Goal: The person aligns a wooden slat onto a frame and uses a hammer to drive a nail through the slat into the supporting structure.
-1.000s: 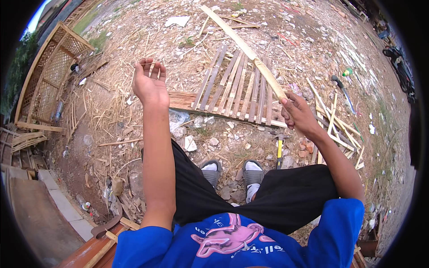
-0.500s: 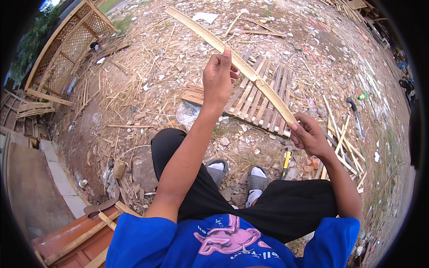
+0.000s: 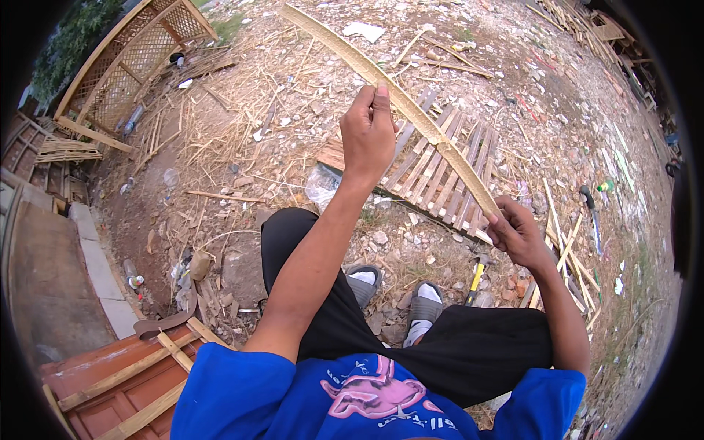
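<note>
A long, pale split bamboo strip [image 3: 412,108] slants across the view in front of me, from the far left down to the near right. A node crosses it near the middle, and it bows slightly. My left hand [image 3: 369,139] pinches it short of the middle, thumb on top. At its near end my right hand [image 3: 519,236] is closed around the tip. Beneath the strip lies a slatted wooden pallet [image 3: 434,180] on the ground. A hammer [image 3: 477,280] with a yellow handle rests by my right foot, below my right hand.
Thin wooden strips [image 3: 566,253] and a black-handled tool [image 3: 589,202] lie to the right. A clear plastic bag [image 3: 321,185] sits by the pallet. At the left stand a curved lattice panel [image 3: 143,66] and, nearer, a reddish panelled door [image 3: 110,367] with battens. Rubble and straw cover the ground.
The whole scene has shifted a little right and down in the picture as my view turned. Both hands keep their hold on the bamboo strip, which seems turned slightly.
</note>
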`<state>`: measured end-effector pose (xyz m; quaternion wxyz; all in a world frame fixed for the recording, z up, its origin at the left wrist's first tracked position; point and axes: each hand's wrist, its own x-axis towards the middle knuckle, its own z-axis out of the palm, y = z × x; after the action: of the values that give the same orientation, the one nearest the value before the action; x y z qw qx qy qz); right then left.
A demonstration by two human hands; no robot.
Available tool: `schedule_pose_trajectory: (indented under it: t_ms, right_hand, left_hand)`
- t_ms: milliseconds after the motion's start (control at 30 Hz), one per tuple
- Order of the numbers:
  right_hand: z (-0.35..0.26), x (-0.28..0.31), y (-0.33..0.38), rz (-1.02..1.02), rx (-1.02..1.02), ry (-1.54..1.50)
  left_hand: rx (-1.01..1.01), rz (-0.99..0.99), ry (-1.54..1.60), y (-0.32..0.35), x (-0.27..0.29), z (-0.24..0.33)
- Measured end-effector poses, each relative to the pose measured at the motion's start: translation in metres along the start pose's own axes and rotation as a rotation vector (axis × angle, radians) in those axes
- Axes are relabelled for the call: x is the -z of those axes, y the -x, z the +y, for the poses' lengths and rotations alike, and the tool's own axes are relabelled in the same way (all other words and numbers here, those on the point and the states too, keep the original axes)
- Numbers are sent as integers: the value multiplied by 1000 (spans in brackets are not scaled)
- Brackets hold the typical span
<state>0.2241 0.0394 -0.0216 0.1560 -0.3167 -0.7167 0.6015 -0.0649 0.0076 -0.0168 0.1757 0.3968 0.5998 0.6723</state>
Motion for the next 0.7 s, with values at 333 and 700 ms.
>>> schedule_pose_trajectory:
  t_ms: [333, 700]
  right_hand:
    - [9, 6, 0, 53, 64, 131]
    - [8, 5, 3, 28, 31, 58]
  left_hand:
    - [123, 141, 366, -10, 17, 11]
    - [349, 131, 461, -20, 32, 10]
